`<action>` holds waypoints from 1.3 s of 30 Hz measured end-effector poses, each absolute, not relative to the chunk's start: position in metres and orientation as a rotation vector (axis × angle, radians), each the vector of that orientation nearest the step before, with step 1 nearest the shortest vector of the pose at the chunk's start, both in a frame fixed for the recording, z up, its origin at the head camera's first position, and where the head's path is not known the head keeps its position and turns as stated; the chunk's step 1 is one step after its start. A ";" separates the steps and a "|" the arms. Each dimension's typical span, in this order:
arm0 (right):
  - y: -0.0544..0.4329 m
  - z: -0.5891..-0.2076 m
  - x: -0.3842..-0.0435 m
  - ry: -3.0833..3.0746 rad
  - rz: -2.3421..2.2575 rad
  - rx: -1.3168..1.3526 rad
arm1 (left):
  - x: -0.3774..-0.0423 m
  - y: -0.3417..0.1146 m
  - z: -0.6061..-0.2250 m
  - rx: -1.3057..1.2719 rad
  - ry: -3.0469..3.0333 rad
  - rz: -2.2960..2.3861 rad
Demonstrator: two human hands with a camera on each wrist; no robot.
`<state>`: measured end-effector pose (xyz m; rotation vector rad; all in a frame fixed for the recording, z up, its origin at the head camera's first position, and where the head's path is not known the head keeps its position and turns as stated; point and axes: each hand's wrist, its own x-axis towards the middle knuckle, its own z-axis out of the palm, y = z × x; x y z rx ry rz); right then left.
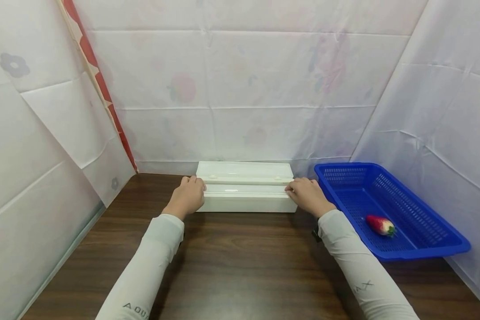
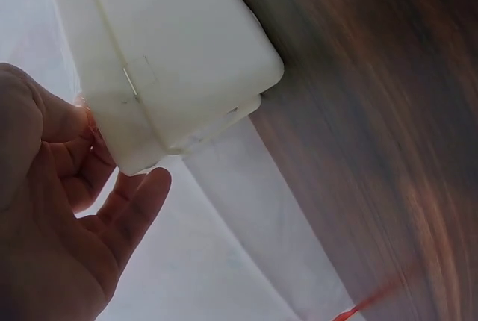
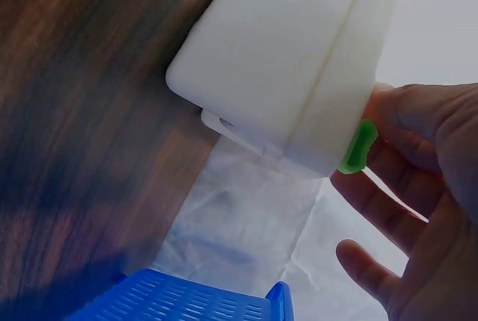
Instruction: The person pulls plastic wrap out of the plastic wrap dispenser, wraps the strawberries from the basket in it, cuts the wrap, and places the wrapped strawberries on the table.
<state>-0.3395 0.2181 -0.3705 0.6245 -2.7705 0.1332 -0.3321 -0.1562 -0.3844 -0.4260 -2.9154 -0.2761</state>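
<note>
Two sleeved forearms come in from the bottom of the head view and reach forward over the dark wooden table. Each arm ends at one short end of the white box, which lies straight ahead of the person, near the back edge of the table and close to the cloth wall.

Its long axis runs left to right, across the line of sight, so both hands are about equally near to it, one at each end. Left hand touches the left end; in the left wrist view its fingers are only loosely bent beside the corner of the box and do not curl round it, so I judge this hand released and only resting there. Right hand touches the right end; in the right wrist view its fingers are stretched out by the corner too, next to a small green tab.

Behind the box its lid appears folded back flat.

Further to the right stands a blue basket, just beside the right hand, with a strawberry inside.
</note>
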 end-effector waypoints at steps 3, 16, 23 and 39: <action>0.218 -0.369 -0.341 -2.777 0.140 0.609 | -0.332 -0.157 -0.384 -0.432 -2.917 -0.291; 0.219 -0.374 -0.344 -2.764 0.130 0.614 | -0.330 -0.156 -0.381 -0.427 -2.898 -0.421; 0.217 -0.373 -0.346 -2.708 0.156 0.626 | -0.330 -0.155 -0.382 -0.378 -2.777 -0.479; 0.210 -0.368 -0.360 -2.701 0.201 0.702 | -0.330 -0.153 -0.380 -0.372 -2.699 -0.486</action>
